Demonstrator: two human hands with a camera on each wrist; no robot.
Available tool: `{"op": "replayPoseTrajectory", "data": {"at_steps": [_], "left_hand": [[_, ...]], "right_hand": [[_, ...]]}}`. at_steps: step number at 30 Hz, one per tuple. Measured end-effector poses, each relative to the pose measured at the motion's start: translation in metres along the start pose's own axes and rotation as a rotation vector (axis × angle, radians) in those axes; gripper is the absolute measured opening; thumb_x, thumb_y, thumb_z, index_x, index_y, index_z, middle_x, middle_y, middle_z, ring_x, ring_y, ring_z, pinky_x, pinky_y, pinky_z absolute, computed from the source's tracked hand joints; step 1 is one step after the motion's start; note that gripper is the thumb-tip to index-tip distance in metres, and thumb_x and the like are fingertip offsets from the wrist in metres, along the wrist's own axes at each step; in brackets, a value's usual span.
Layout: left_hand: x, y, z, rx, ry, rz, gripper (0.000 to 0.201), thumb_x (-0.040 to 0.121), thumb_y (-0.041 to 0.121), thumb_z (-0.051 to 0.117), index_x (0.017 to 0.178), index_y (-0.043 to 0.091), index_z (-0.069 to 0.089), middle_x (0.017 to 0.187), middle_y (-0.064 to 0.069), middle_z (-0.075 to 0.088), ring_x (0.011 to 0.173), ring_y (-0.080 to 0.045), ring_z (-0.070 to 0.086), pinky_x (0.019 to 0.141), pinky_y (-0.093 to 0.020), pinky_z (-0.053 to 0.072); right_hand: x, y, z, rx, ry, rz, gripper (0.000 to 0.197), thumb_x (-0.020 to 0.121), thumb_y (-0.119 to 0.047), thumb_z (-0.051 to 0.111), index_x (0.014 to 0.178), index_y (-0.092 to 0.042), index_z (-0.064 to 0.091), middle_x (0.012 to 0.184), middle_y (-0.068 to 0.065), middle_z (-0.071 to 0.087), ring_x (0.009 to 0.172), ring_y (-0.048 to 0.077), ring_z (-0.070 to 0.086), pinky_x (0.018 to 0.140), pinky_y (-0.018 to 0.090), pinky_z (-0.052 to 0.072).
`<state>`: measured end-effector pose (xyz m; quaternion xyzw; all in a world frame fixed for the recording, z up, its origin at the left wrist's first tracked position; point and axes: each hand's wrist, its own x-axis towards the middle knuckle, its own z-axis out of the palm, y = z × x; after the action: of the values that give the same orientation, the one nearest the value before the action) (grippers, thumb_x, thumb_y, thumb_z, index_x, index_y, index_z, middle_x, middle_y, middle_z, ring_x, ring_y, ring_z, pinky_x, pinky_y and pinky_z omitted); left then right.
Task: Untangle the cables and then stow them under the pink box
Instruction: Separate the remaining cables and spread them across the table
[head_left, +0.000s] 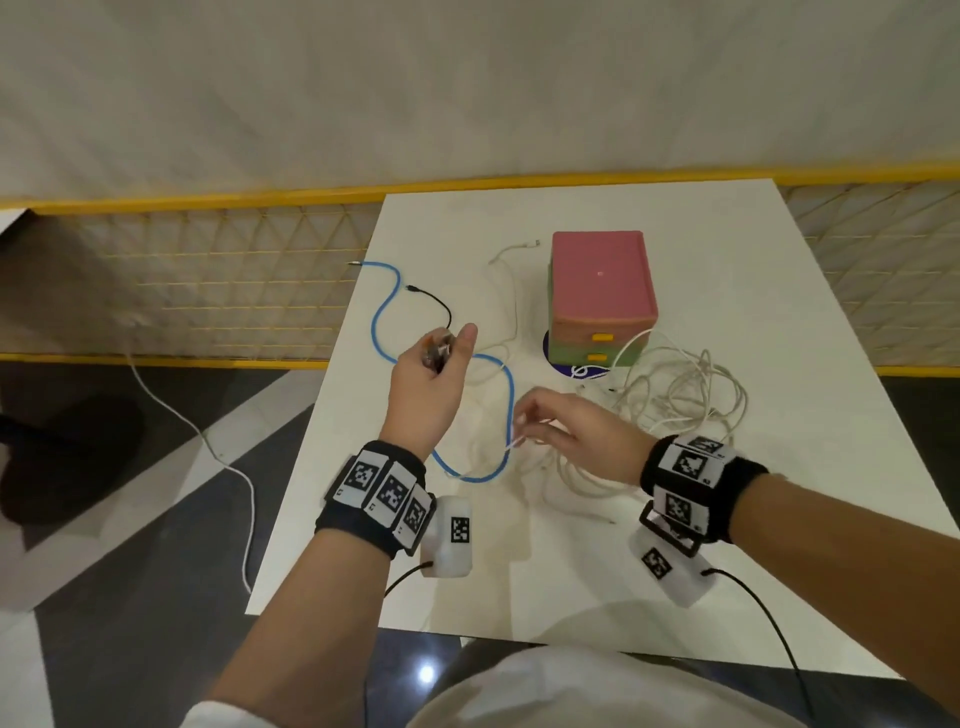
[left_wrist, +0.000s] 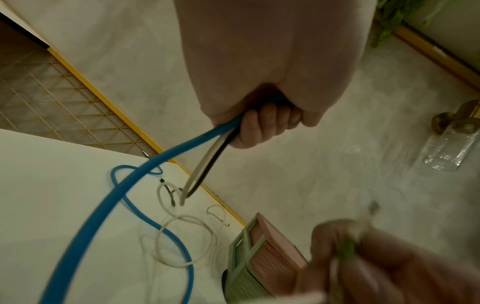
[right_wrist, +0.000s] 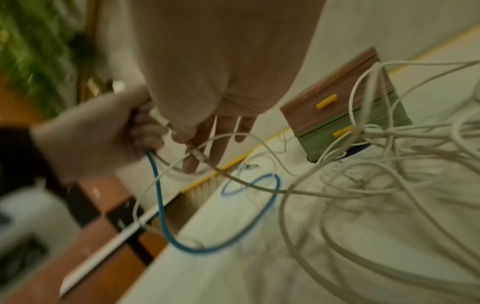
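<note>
The pink box (head_left: 600, 280) sits on a green drawer unit at the back of the white table (head_left: 727, 545). My left hand (head_left: 447, 348) is raised over the table's left side. Its fingers (left_wrist: 259, 123) curl round a blue cable (left_wrist: 124, 189), a white one and a black cable (head_left: 434, 301). The blue cable (head_left: 384, 312) snakes across the table to its left edge. To the right, my right hand (head_left: 519, 426) pinches the plug end of a white cable (right_wrist: 197, 154). A tangle of white cables (head_left: 675, 400) lies in front of the box (right_wrist: 337, 111) and to its right.
A yellow wire-mesh fence (head_left: 234, 280) runs behind and left of the table. A loose white cable (head_left: 511, 291) lies left of the box. Another white lead (head_left: 228, 467) trails over the floor on the left. A dark blue disc (head_left: 558, 364) shows under the drawer unit.
</note>
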<state>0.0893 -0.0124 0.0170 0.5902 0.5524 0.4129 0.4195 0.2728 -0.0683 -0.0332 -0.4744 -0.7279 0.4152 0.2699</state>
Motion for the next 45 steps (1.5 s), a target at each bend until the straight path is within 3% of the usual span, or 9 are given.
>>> {"op": "replayPoseTrajectory", "data": {"at_steps": [4,8,15,24,27,34,38,42,45], "left_hand": [[0.001,0.018,0.01,-0.043,-0.088,0.031,0.038,0.098,0.042,0.048,0.078,0.014,0.063,0.049,0.007,0.031,0.044,-0.01,0.032,0.042,-0.019,0.033],[0.006,0.031,0.022,-0.108,-0.175,0.065,0.04,0.098,0.048,0.044,0.087,0.019,0.069,0.051,0.004,0.032,0.044,-0.011,0.034,0.041,-0.021,0.034],[0.011,0.042,0.039,-0.112,-0.288,0.103,0.041,0.091,0.036,0.064,0.083,-0.005,0.061,0.057,-0.005,0.048,0.05,-0.011,0.046,0.053,-0.019,0.04],[0.041,0.066,0.017,-0.514,-0.046,0.046,0.036,0.1,0.037,0.047,0.074,0.014,0.056,0.069,0.002,0.058,0.066,-0.011,0.058,0.071,-0.029,0.056],[0.049,0.07,0.007,-0.662,-0.114,-0.006,0.038,0.1,0.037,0.048,0.066,0.02,0.043,0.055,0.005,0.032,0.047,-0.01,0.033,0.048,-0.024,0.046],[0.032,0.066,0.039,0.013,-0.34,0.169,0.011,0.088,0.025,0.07,0.094,0.016,0.07,0.051,0.022,0.048,0.049,0.002,0.043,0.053,-0.009,0.034],[0.02,0.068,0.053,0.288,-0.627,0.142,0.031,0.093,0.041,0.06,0.073,0.018,0.067,0.04,0.02,0.046,0.042,0.005,0.044,0.051,-0.012,0.031],[0.034,0.086,0.039,0.096,-0.251,0.138,0.03,0.095,0.037,0.057,0.069,0.022,0.06,0.038,0.016,0.041,0.038,-0.002,0.034,0.04,-0.013,0.029],[0.057,0.091,0.018,0.036,0.083,0.137,0.031,0.094,0.041,0.057,0.07,0.022,0.06,0.053,0.011,0.044,0.046,-0.007,0.038,0.046,-0.023,0.035]], "right_hand": [[0.012,-0.027,-0.02,0.176,0.281,0.019,0.016,0.096,-0.013,0.052,0.101,-0.001,0.062,0.103,-0.006,0.069,0.098,-0.009,0.059,0.088,0.007,0.042],[0.021,-0.042,-0.029,0.395,0.42,0.007,0.014,0.096,-0.005,0.05,0.097,0.006,0.058,0.08,0.008,0.067,0.074,0.009,0.065,0.077,0.018,0.05],[0.02,-0.048,-0.034,0.577,0.475,-0.031,0.02,0.094,0.004,0.049,0.101,-0.012,0.039,0.076,0.013,0.065,0.06,0.017,0.062,0.061,0.024,0.053],[-0.008,-0.012,-0.051,0.132,0.251,0.134,0.025,0.1,-0.019,0.044,0.081,-0.015,0.06,0.063,0.0,0.042,0.057,0.011,0.039,0.055,0.025,0.037],[-0.02,0.003,-0.061,0.103,0.271,0.211,0.027,0.099,-0.023,0.045,0.08,-0.009,0.058,0.068,0.006,0.044,0.059,0.014,0.041,0.059,0.032,0.04],[-0.018,-0.015,-0.073,0.045,0.379,0.138,0.027,0.097,-0.02,0.05,0.076,-0.006,0.056,0.064,0.005,0.047,0.06,0.006,0.04,0.059,0.017,0.037],[-0.013,-0.031,-0.08,0.117,0.467,0.041,0.026,0.098,-0.01,0.046,0.075,-0.016,0.056,0.059,-0.018,0.057,0.059,-0.004,0.049,0.061,0.009,0.038],[-0.02,-0.009,-0.088,0.015,0.38,0.116,0.03,0.1,-0.024,0.043,0.079,-0.005,0.052,0.067,0.009,0.046,0.064,0.01,0.041,0.062,0.025,0.036],[-0.031,0.009,-0.092,-0.062,0.326,0.19,0.032,0.1,-0.025,0.039,0.079,-0.005,0.05,0.066,-0.004,0.041,0.059,0.002,0.037,0.06,0.016,0.034]]}}
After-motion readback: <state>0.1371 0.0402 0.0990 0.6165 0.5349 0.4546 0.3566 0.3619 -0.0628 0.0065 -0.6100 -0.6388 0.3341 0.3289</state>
